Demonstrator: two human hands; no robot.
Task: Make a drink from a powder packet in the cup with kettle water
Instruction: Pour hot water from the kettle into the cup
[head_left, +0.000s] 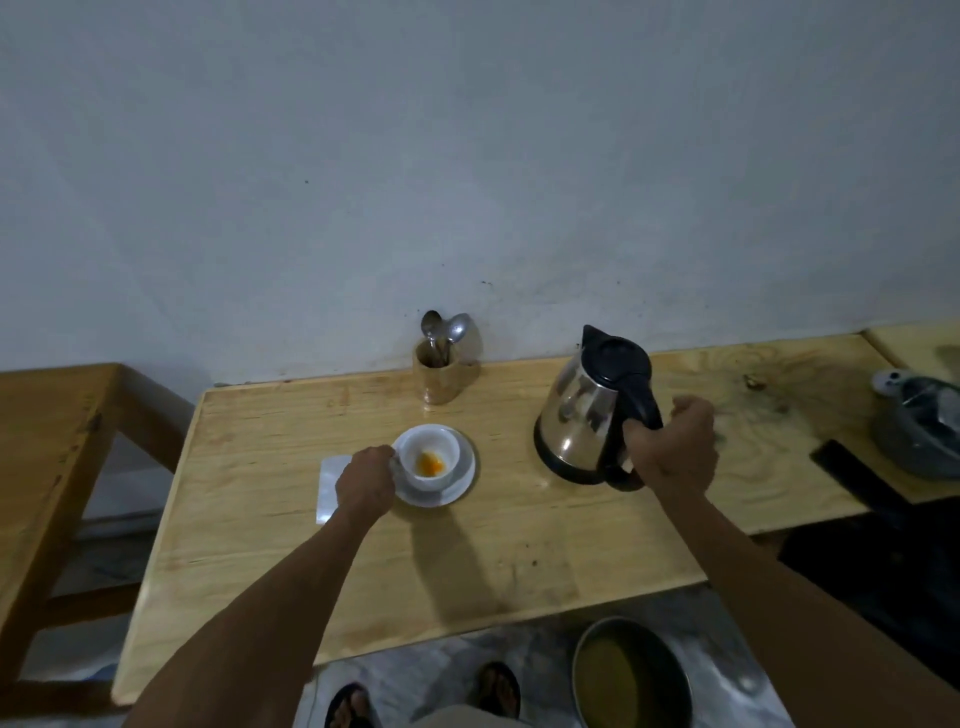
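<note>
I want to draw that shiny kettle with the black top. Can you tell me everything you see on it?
The shiny silver metal kettle has a rounded body that mirrors the room, a black lid with a pointed spout facing the wall, a black handle and a black bottom ring. It stands upright on the pale wooden table, to the right of the white cup. The person's right hand is wrapped around its handle.

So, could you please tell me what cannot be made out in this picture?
Head view only:
- Water level in the kettle: its black lid is shut.
- The cup handle: the left hand covers it.
- The white packet: any print is too small, and the left hand hides part of it.
- The grey item at the right edge: cut off and blurred.
</note>
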